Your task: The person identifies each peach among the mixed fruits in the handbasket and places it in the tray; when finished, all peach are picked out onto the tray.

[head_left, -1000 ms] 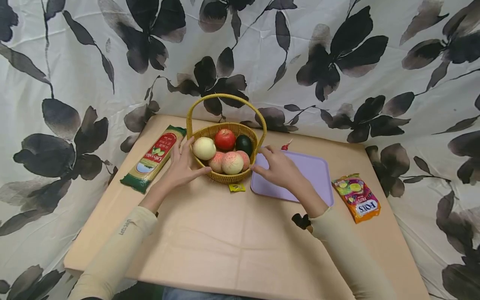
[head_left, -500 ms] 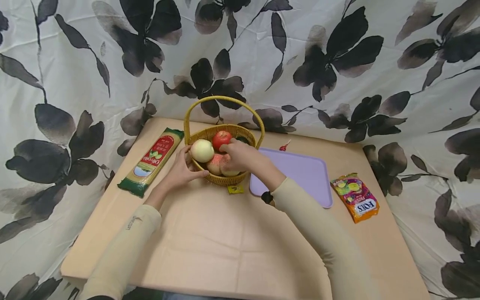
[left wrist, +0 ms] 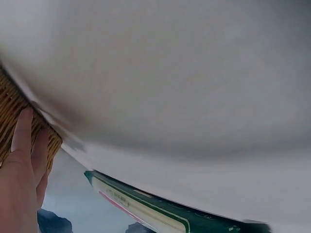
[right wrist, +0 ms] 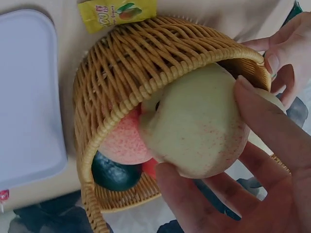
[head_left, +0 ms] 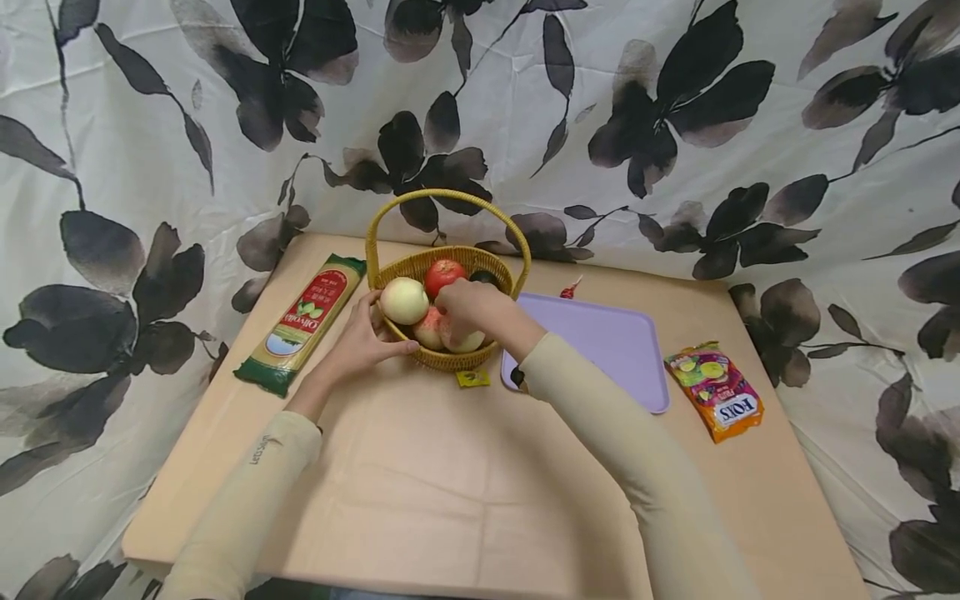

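A yellow wicker basket (head_left: 450, 362) with a tall handle stands at the back middle of the table. My left hand (head_left: 357, 342) holds its left side, with fingers (left wrist: 23, 133) against the woven wall. Inside the basket, my right hand (head_left: 491, 315) grips a pale peach (right wrist: 204, 126) between thumb and fingers, as the right wrist view shows. Around it lie a cream-coloured round fruit (head_left: 404, 301), a red tomato-like fruit (head_left: 444, 275), a pinker peach (right wrist: 125, 141) and a dark green avocado-like fruit (right wrist: 115, 172), partly hidden in the head view by the right hand.
A green and gold pasta packet (head_left: 303, 325) lies left of the basket. To the right are a lilac tray (head_left: 600, 333), a small red-wrapped sweet (head_left: 571, 289) and a Fox's sweets bag (head_left: 716, 392). A small yellow packet (head_left: 472, 377) sits before the basket.
My right hand has left the basket's right rim, moved left over the fruit and taken hold of a peach. The left hand stays at the basket's left side.
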`<state>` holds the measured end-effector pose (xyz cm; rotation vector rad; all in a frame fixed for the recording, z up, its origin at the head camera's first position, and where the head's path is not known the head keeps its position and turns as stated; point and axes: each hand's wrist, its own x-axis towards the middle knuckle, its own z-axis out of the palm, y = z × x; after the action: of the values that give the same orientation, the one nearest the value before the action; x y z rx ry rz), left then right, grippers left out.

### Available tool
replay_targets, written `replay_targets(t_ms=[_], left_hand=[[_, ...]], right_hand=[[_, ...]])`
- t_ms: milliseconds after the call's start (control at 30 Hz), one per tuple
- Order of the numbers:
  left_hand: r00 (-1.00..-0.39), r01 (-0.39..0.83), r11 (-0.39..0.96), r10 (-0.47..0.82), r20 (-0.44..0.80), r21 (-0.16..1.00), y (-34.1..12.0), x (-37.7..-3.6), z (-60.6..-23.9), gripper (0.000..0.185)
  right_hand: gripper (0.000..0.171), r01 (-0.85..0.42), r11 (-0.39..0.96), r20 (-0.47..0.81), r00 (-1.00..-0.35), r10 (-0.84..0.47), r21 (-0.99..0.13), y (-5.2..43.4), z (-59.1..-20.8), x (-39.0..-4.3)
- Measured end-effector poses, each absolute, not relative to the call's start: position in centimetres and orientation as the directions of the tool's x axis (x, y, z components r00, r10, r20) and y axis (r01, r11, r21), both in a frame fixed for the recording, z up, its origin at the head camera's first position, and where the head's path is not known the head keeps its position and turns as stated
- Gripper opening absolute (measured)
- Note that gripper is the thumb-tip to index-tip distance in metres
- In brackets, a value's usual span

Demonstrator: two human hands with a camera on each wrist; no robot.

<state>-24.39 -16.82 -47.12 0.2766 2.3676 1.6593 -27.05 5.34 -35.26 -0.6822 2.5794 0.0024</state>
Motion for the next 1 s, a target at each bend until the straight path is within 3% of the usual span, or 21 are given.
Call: replay_targets(t_ms=[233,467,733,1000], left_hand=[[-0.953,0.029,0.33,0.294,-0.073,0.944,-16.4,-24.0,-46.6,0.119],[-0.957,0.02,0.356,0.279,-0.086,0.934,-16.3,-23.8,-46.0,0.117],[-0.958,0.026,0.379,0.273,-0.085,0.925,-16.3,-23.9,-46.0,0.115],[-0.96,0.044,0.348,0.273,-0.056,0.936,-16.9,-25.2,-48.6,0.12]], right_hand=[[0.049,-0.529,0.828,-0.426,-0.716,-0.553,-0.185,6.4,-35.2,-27.3],[0.043,-0.573,0.758,-0.282,-0.706,-0.649,-0.311,8.5,-34.6,-27.1],[0.05,-0.574,0.732,-0.157,-0.737,-0.657,-0.367,12.6,-33.3,-25.9],[0.059,-0.495,0.762,-0.156,-0.787,-0.597,-0.418,17.8,-33.6,-23.7]])
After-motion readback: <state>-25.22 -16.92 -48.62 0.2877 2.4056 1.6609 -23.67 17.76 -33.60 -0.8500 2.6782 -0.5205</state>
